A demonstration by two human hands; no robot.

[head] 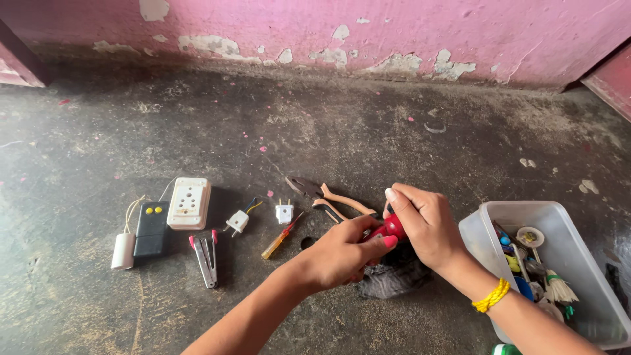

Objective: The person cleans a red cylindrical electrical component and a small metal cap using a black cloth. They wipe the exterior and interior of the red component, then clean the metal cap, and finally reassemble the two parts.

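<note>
both my hands pinch the red tool [392, 228]: left hand [342, 253] steadies, right hand [424, 223] grips above the grey cloth [394, 276] on the floor [263, 131].

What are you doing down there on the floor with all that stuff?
Both hands, the left hand and the right hand, hold a small red thing over a grey cloth. Pliers, a little screwdriver, plugs and a white socket lie on the floor, with a plastic tub at the right.
</note>
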